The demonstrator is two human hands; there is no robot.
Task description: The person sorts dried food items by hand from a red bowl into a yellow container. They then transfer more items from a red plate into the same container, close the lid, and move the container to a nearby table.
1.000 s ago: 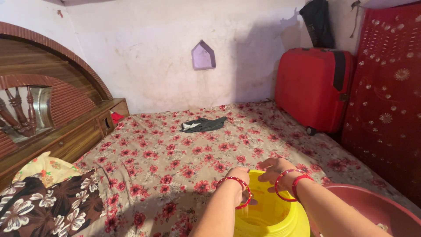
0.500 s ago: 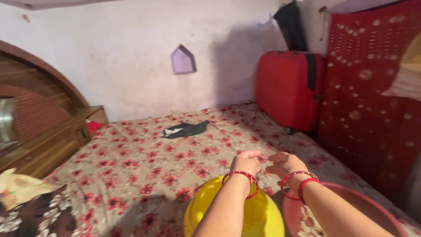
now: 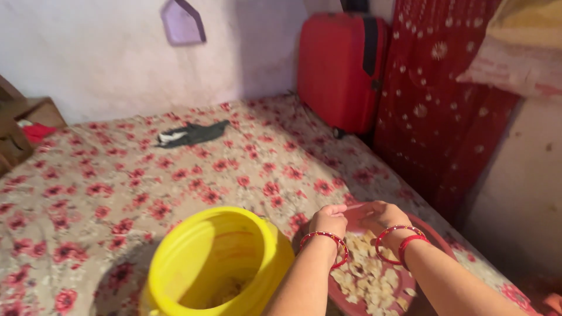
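2 hands, left hand [image 3: 329,220] and right hand [image 3: 380,214], hover loosely curled, holding nothing, over a round red basin [image 3: 436,240] of pale chips [image 3: 369,272], beside a glossy yellow plastic jar [image 3: 218,263].

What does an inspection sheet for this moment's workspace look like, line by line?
Surface: bed covered by a floral sheet, red flowers on beige.
Job's things: open yellow plastic container with a few pale pieces at its bottom; beside it a red basin holding pale chip-like pieces.
Clutter: dark cloth lying near the wall.
Hands: left hand and right hand, fingers curled, over the basin's far rim; whether they hold anything cannot be told.
Cables: nothing seen.
Surroundings: red suitcase, red patterned hanging cloth, wall niche.
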